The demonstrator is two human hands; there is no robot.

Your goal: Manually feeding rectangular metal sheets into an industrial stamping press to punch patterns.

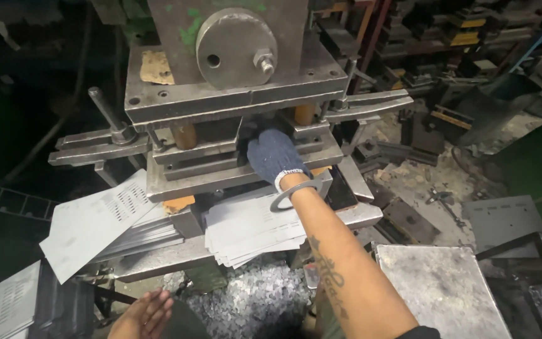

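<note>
My right hand (273,156), in a dark knit glove, is reaching into the gap of the steel press (233,94); its fingers are hidden inside, so I cannot tell its grip. A stack of perforated metal sheets (252,229) lies just below. My left hand (147,314) rests low, fingers spread, holding nothing.

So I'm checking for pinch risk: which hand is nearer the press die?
Right. The gloved right hand reaches into the press die opening; the bare left hand rests low, well below it.

Knit cloth glove (273,157); dull, worn steel press (233,100); matt grey perforated metal sheets (252,229).
</note>
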